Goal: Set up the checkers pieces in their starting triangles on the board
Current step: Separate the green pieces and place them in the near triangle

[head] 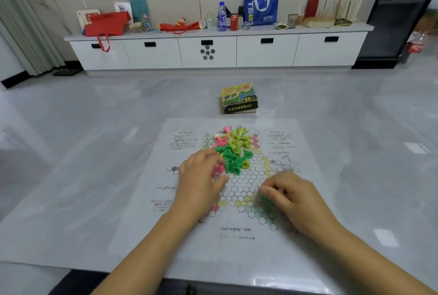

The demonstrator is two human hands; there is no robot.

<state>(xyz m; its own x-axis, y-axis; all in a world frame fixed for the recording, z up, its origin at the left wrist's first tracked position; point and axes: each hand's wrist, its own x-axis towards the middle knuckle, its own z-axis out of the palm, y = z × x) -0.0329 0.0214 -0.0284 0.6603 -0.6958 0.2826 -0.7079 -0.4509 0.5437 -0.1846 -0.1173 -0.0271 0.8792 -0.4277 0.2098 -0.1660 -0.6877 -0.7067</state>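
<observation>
A paper checkers board [239, 188] printed with a hexagon star lies flat on the grey table. A mixed heap of pieces sits on its far half: pink pieces [220, 140] at the left, yellow-green pieces [239, 139] at the back, green pieces [231, 159] in front. My left hand [201, 183] rests at the heap's near left edge, fingers curled over some pink pieces. My right hand [291, 195] is on the board's near right part, fingertips pinched; a green piece [266, 201] shows blurred beneath them.
The game's box [239, 98] stands on the table just beyond the board. Past the table runs a low white cabinet [213, 50] crowded with bags, bottles and a can. The table's near edge [213, 280] lies under my forearms.
</observation>
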